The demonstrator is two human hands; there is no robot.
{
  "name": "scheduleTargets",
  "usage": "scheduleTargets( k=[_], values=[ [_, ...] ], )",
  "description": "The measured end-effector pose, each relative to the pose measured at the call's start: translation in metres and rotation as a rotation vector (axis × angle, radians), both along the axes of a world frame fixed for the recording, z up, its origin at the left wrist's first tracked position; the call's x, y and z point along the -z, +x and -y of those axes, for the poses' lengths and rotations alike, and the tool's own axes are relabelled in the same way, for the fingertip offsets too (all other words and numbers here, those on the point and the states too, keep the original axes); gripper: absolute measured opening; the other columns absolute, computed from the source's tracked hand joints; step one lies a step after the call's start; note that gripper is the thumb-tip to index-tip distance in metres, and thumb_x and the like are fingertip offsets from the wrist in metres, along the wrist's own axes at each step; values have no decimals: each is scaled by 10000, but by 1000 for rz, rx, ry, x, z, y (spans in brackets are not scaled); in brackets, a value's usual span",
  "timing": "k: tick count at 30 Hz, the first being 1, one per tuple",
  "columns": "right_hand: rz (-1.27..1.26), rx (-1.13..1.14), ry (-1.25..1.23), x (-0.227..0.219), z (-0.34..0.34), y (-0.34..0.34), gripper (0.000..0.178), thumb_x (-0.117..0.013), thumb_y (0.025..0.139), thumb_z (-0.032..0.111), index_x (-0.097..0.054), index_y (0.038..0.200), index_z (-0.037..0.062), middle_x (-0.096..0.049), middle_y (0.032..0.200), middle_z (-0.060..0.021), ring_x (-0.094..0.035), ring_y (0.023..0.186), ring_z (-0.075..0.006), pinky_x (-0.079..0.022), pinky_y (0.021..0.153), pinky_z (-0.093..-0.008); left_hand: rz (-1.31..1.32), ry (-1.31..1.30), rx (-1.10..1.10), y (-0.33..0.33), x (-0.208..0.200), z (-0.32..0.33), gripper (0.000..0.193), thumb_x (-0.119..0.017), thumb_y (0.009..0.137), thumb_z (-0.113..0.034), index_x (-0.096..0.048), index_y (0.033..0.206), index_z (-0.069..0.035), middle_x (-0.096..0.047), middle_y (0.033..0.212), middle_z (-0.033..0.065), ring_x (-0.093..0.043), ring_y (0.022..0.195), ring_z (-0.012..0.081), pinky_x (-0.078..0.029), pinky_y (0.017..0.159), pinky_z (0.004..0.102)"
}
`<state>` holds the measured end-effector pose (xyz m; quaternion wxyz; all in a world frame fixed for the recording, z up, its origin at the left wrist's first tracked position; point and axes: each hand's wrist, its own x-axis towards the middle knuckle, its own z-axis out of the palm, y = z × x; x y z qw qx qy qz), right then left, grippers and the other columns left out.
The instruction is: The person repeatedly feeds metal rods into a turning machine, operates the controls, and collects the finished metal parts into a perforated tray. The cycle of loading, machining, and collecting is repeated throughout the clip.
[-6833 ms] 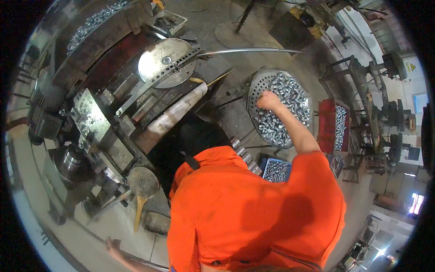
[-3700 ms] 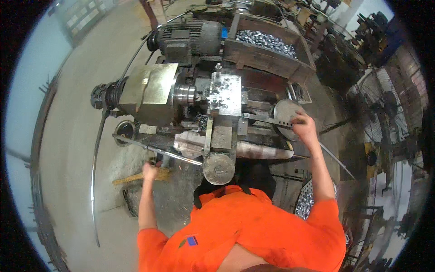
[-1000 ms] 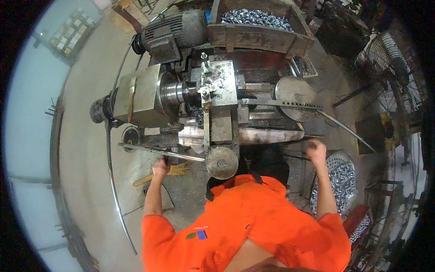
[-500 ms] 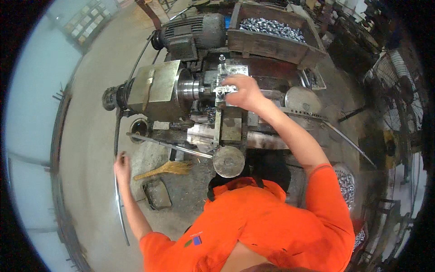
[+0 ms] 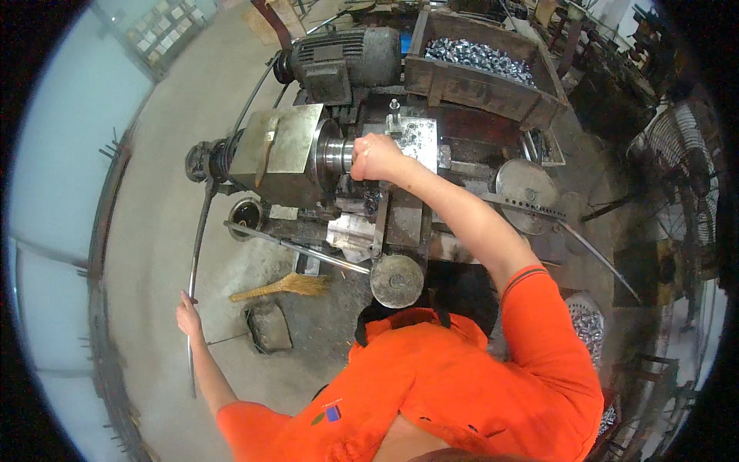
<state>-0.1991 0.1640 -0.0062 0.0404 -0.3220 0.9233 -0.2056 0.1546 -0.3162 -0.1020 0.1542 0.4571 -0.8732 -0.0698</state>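
Spindle nose (image 5: 334, 156) is immediately left of our right hand (image 5: 375, 158), knuckles right up at its end face. Fingers look curled in, but the back of the hand hides the gap; can't tell how tight the grip is, or on what. Left hand (image 5: 187, 314) looks wrapped narrow around the long lever (image 5: 196, 254), well down its length; we'd guess that's for leverage, and it leaves the right free at the spindle.

Around the right grip: tool block (image 5: 422, 142) just behind it, partly under the wrist; likely close to the spindle to keep the reach short. Headstock cover plate (image 5: 291, 138) further left, with a flat strip (image 5: 267, 152) lying across it. Motor (image 5: 362, 65) beyond the grip, set back, probably to stay clear of our arms. Wooden bin (image 5: 454, 83) of shiny metal parts beyond and right. Perforated bar (image 5: 531, 206) and metal disc (image 5: 517, 181) right of our forearm.

Surface: machine bed looks dark and grimy. Concrete floor (image 5: 154, 231) under the left grip; broom (image 5: 289, 285) and shallow pan (image 5: 269, 327) lie right of it.

Room: pale wall (image 5: 46, 154) left of the left hand, fan guard (image 5: 681, 146) far right.
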Motion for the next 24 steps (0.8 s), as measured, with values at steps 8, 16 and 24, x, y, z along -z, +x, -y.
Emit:
scheduleTargets(
  k=[8, 16, 24],
  values=[
    [-6, -7, -4, 3, -4, -1, 240, -579, 500, 166, -668, 673, 25, -626, 736, -221, -620, 738, -366, -510, 692, -397, -27, 128, -131, -4, 3, -97, 681, -286, 877, -596, -655, 738, -41, -631, 750, 170, -599, 769, 356, -429, 733, 447],
    [-78, -38, 103, 3, -2, 1, 253, -606, 553, 191, -664, 730, 20, -647, 779, -188, -638, 775, -330, -517, 726, -384, 84, 72, -69, -12, -22, -196, 535, -513, 795, -542, -633, 819, -22, -625, 778, 190, -598, 786, 367, -442, 695, 449],
    [-254, 98, -145, -55, -90, -13, 178, -621, 522, 215, -658, 583, 52, -613, 665, -216, -609, 734, -348, -505, 693, -400, 31, 5, -50, 0, -5, -184, 398, -612, 740, -417, -604, 832, -30, -630, 818, 179, -598, 777, 388, -457, 692, 465]
  ],
)
